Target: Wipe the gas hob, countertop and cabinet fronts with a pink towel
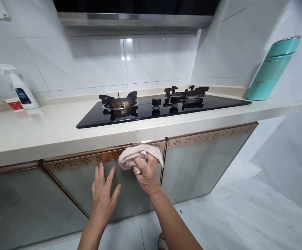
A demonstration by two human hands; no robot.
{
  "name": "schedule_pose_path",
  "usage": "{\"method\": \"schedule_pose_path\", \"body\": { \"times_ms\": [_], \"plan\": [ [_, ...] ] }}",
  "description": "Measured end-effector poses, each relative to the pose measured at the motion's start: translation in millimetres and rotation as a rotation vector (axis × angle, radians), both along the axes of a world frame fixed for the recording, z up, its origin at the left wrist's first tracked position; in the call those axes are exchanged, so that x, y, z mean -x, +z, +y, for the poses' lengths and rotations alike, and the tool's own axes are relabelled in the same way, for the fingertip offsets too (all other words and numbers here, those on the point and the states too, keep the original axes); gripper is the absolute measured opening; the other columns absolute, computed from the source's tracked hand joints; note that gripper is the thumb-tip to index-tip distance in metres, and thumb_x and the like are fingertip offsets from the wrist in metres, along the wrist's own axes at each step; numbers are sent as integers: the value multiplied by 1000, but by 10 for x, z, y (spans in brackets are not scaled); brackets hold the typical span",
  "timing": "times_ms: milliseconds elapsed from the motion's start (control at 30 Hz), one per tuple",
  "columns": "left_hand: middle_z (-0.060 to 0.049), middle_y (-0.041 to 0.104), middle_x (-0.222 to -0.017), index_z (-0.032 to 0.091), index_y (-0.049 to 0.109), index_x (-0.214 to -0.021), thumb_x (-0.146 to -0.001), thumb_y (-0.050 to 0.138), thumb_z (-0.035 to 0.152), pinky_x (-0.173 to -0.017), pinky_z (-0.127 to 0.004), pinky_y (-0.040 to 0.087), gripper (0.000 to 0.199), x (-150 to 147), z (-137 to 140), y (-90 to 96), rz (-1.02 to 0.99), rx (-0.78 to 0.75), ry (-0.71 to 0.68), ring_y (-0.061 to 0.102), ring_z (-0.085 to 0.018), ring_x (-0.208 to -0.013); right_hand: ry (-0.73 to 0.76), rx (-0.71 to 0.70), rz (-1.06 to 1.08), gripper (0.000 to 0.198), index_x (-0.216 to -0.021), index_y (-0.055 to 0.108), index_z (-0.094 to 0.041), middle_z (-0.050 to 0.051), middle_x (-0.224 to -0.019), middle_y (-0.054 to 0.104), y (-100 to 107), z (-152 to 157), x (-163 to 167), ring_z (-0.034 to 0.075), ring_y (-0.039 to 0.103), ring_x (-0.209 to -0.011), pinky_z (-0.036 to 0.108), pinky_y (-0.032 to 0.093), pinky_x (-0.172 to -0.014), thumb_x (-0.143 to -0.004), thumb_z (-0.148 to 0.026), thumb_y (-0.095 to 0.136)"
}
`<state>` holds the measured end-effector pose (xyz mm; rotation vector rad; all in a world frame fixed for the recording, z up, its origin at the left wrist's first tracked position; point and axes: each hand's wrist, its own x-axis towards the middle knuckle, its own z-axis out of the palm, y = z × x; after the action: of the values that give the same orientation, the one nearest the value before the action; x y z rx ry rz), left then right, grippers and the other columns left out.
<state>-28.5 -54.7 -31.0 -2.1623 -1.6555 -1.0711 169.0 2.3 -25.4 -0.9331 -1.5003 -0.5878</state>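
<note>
A crumpled whitish-pink cloth is bunched under my right hand, whose fingers are closed around it. The cloth is pressed against the perforated copper-coloured top strip of the middle cabinet door, close to the door's right edge. To the left, my left hand is spread in front of the same door, holding nothing. Its fingertips are near the lower border of the strip; whether they touch the glass I cannot tell.
Above the doors runs a pale countertop with a black gas hob. A white spray bottle and a red-and-white container stand at left, a turquoise canister at right. A range hood hangs overhead.
</note>
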Motion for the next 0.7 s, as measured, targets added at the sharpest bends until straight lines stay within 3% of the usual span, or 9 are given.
{"method": "schedule_pose_path", "body": {
  "times_ms": [133,267,467,567,700],
  "plan": [
    [-17,22,-172,29,45,-156,-100,54,29,-116,-64,37,56,55,-17,-21,-5,-22,9,20,-36,-159,-125,-45,171,51,-141,45,-29,16,-140,44,-87,116,-304,31,47,-131,55,48,-101,-92,-29,62],
    [-16,21,-173,29,50,-152,-101,52,32,-116,-65,36,51,15,-5,-39,-44,-18,15,19,-35,-160,-267,-38,443,59,-144,40,-19,21,-133,50,-186,264,-730,33,50,-129,60,45,-105,-94,-45,57],
    [-14,19,-174,30,57,-146,-99,54,31,-115,-68,36,46,-49,2,-41,-94,-16,15,18,-37,-160,-243,126,988,76,-154,26,-11,27,-156,37,-171,289,-1221,32,42,-143,55,35,-118,-95,-56,44],
    [-15,14,-174,27,60,-142,-100,54,32,-115,-68,36,43,-94,5,-21,-107,-9,10,15,-38,-160,-213,159,1047,78,-156,25,-11,26,-159,35,-144,226,-1203,30,41,-145,54,34,-120,-96,-58,42],
    [-14,6,-175,25,63,-138,-98,57,32,-116,-72,31,40,-161,28,-17,-141,-19,5,10,-42,-160,-176,189,1002,70,-151,33,-15,23,-151,40,-204,137,-816,30,41,-142,54,35,-118,-95,-55,48]
  ]
}}
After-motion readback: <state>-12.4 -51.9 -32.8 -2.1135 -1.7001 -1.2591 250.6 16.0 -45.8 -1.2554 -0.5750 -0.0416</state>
